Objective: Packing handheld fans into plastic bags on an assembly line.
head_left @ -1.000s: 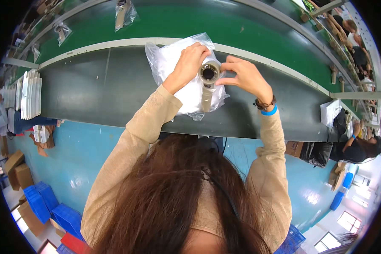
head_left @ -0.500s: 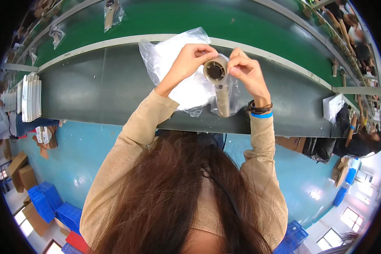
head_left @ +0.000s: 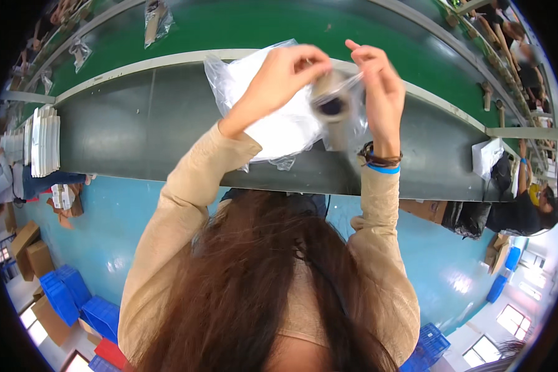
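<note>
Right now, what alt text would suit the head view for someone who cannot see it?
Seen from above, a person's left hand and right hand hold a tan, tube-like part in a clear plastic bag above a grey workbench, with a green conveyor belt behind.

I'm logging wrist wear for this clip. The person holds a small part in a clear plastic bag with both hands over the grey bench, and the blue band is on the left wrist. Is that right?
Not quite: the blue band is on the right wrist, as the head view shows. The rest holds: left hand and right hand hold the small part in the clear plastic bag over the grey bench.
</note>
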The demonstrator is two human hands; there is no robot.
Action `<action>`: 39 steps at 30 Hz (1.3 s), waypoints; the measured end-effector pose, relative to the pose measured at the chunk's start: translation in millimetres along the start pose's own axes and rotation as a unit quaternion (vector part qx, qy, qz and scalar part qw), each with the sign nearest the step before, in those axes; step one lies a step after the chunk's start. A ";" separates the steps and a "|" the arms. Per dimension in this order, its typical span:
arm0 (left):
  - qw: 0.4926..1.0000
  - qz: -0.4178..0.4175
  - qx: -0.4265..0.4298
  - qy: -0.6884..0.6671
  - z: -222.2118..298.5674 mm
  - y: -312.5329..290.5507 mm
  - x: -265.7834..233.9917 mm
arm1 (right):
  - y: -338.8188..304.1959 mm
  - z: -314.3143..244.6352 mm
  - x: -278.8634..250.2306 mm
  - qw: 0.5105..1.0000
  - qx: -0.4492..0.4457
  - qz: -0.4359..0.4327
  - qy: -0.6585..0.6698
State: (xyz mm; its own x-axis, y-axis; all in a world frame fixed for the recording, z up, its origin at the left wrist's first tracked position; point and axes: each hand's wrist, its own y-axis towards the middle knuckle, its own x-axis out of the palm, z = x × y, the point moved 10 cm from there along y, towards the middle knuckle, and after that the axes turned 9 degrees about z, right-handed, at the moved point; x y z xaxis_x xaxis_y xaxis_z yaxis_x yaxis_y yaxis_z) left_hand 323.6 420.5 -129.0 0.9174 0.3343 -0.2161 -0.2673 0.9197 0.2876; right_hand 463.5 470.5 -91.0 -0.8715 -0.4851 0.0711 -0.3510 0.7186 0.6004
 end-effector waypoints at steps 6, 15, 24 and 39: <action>0.988 0.016 0.023 -0.154 -11.7 89.4 -30.9 | 69.3 57.9 -17.9 0.983 0.076 0.139 -0.088; 0.963 -0.109 0.056 0.241 -29.1 -126.0 30.0 | 191.7 222.1 -75.3 0.941 0.004 0.130 -0.313; 0.909 0.039 0.092 0.405 -48.0 -125.2 30.7 | 200.9 270.0 -66.8 0.910 -0.061 0.038 -0.407; 0.930 0.016 0.008 0.366 -58.2 -112.8 15.5 | 58.8 146.0 -360.7 0.774 0.093 0.164 -0.605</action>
State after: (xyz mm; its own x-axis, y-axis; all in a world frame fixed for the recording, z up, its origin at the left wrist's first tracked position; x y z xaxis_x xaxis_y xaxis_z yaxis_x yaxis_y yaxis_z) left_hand 350.8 333.9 -219.2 0.4610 0.4175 -0.7831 -0.2815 0.9057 0.3171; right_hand 707.2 760.5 -197.7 -0.5672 0.4790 -0.6700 0.0113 0.8179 0.5752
